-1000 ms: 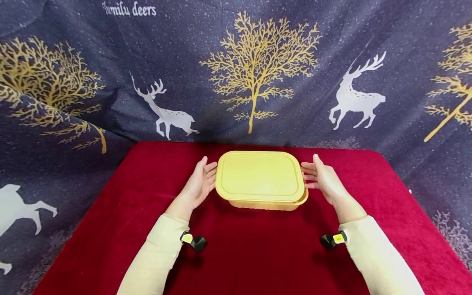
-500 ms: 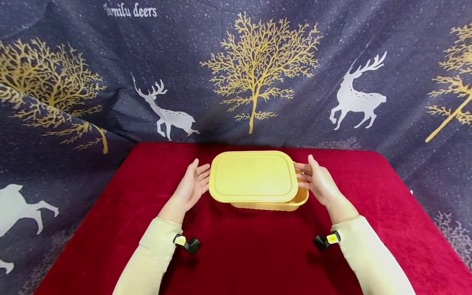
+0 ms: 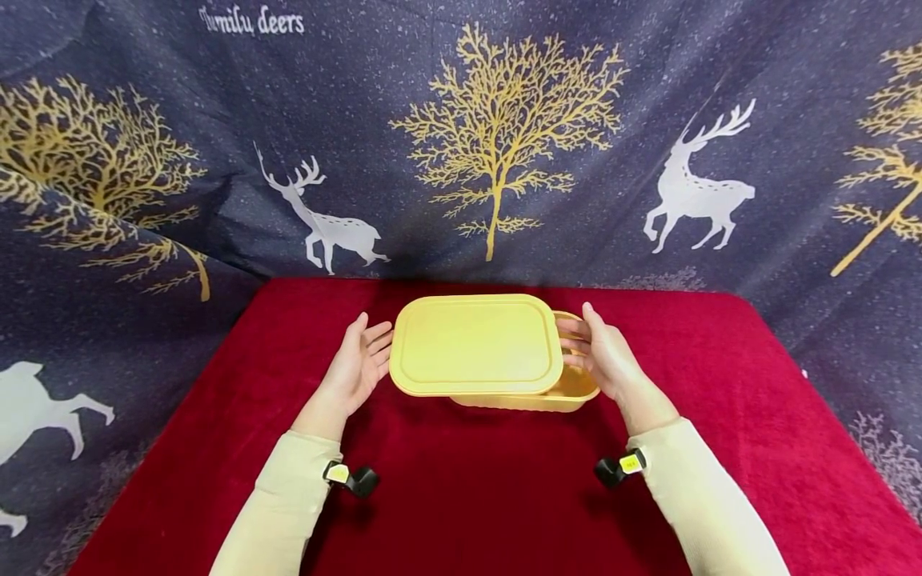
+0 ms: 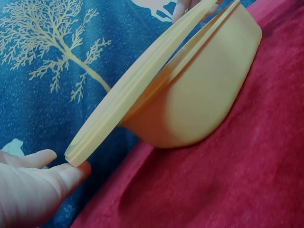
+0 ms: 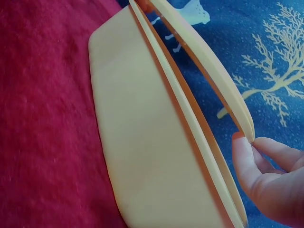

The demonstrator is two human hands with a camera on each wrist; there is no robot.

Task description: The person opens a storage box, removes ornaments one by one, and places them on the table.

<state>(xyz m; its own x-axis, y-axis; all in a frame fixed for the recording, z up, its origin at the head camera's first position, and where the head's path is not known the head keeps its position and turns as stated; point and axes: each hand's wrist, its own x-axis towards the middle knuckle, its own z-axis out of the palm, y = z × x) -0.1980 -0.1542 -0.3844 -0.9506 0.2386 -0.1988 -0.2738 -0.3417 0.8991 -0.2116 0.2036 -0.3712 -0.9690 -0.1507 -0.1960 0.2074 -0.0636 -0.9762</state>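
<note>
A yellow rectangular lid (image 3: 477, 344) with rounded corners is held level between both hands, above a matching yellow box (image 3: 522, 402). It is shifted left, so the box's open right end (image 3: 576, 382) shows. My left hand (image 3: 356, 364) supports the lid's left end on extended fingertips, thumb pointing up. At the other end, my right hand (image 3: 608, 352) touches the lid edge with its fingers, over the box's opening. In the left wrist view, a gap separates lid (image 4: 137, 85) from box wall (image 4: 199, 90); in the right wrist view, the lid's end (image 5: 247, 130) meets the fingertips.
The box stands on a table covered with red cloth (image 3: 461, 496). Behind it hangs a dark blue cloth (image 3: 403, 64) printed with gold trees and white deer. A black wrist camera (image 3: 360, 482) sits on the left sleeve, another camera (image 3: 612, 472) on the right.
Both hands have moved left together, carrying the lid with them. More of the box's open right end has come into view. The box itself stays in place.
</note>
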